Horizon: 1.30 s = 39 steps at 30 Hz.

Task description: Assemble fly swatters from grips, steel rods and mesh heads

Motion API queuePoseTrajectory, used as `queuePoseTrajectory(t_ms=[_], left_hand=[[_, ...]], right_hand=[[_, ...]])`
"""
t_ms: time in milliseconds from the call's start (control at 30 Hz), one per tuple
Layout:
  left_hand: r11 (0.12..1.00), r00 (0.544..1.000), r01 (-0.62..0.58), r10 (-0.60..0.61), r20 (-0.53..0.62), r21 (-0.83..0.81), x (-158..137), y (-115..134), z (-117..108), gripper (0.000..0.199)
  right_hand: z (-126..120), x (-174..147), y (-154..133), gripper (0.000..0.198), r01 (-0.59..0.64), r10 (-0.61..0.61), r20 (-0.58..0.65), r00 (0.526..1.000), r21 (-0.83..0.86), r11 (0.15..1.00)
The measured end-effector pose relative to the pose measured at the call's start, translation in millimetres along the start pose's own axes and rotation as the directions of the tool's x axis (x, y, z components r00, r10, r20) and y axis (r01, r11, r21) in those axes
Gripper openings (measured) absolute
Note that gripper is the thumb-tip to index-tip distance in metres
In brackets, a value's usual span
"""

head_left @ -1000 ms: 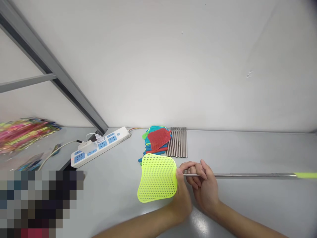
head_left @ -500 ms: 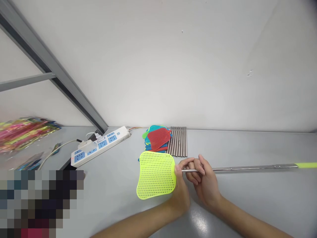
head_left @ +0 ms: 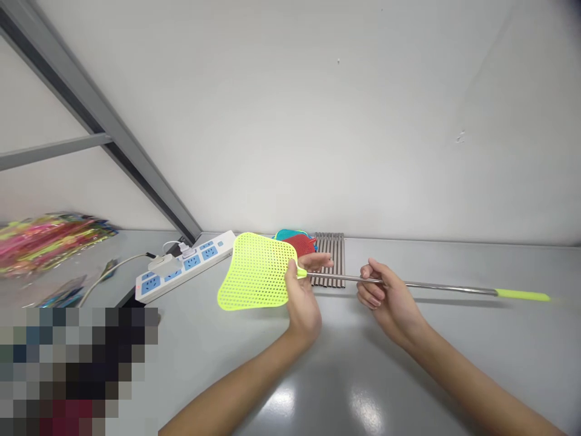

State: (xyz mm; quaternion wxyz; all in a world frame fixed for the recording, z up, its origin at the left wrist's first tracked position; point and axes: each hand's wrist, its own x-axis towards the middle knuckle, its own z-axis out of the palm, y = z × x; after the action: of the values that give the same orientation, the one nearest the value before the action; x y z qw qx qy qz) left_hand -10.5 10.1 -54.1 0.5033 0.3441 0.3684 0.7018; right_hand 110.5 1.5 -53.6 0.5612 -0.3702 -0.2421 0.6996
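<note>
One yellow swatter point(head_left: 261, 275) above the grey table point(head_left: 521, 345), long axis crosswise, head left, handle point(head_left: 521, 295) right.
Left hand point(head_left: 304, 306): thumb at its neck point(head_left: 302, 273), fingers outstretched, grip unclear; right hand point(head_left: 394, 303): fingers curled around the shaft point(head_left: 449, 287).

Bare left forearm point(head_left: 240, 384) and bare right forearm point(head_left: 476, 384) come in from the bottom edge, converging. Bare left hand point(head_left: 304, 309) – wrist point(head_left: 297, 339) bent, thumb point(head_left: 293, 281) up in front, fingers point(head_left: 318, 261) nearly straight, pointing right; holding between thumb and fingers. Bare right hand point(head_left: 393, 297) – in line with its forearm, fingers curled into a loose grip. Hands apart, near level
</note>
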Motion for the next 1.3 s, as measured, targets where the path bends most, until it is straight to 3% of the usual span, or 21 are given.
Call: queuePoseTrajectory(t_ms=[300, 500, 667, 933, 1300], left_hand=[[0.996, 0.997, -0.076, 0.073, -0.039, -0.054, 7, 8, -4, 0.048], [0.992, 0.994, -0.099, 0.096, -0.047, -0.082, 6, 7, -6, 0.049], [0.989, 0.994, -0.109, 0.105, -0.043, -0.102, 7, 8, -5, 0.051], [0.997, 0.995, -0.064, 0.068, -0.072, 0.049, 5, 5, -1, 0.048], [1.000, 0.989, -0.005, 0.008, -0.148, 0.026, -7, -5, -1, 0.048]], right_hand=[[-3, 3, -12, 0.028, 0.084, -0.084, -0.102, 0.991, -0.008, 0.996], [-9, 5, -16, 0.031, 0.172, -0.169, -0.060, 0.984, 0.034, 0.985], [-14, 10, -13, 0.031, 0.204, -0.199, -0.108, 0.974, 0.044, 0.978], [-8, 6, -4, 0.034, 0.227, -0.230, -0.082, 0.970, -0.043, 0.973], [-4, 1, -3, 0.037, 0.223, -0.225, -0.101, 0.969, -0.028, 0.974]])
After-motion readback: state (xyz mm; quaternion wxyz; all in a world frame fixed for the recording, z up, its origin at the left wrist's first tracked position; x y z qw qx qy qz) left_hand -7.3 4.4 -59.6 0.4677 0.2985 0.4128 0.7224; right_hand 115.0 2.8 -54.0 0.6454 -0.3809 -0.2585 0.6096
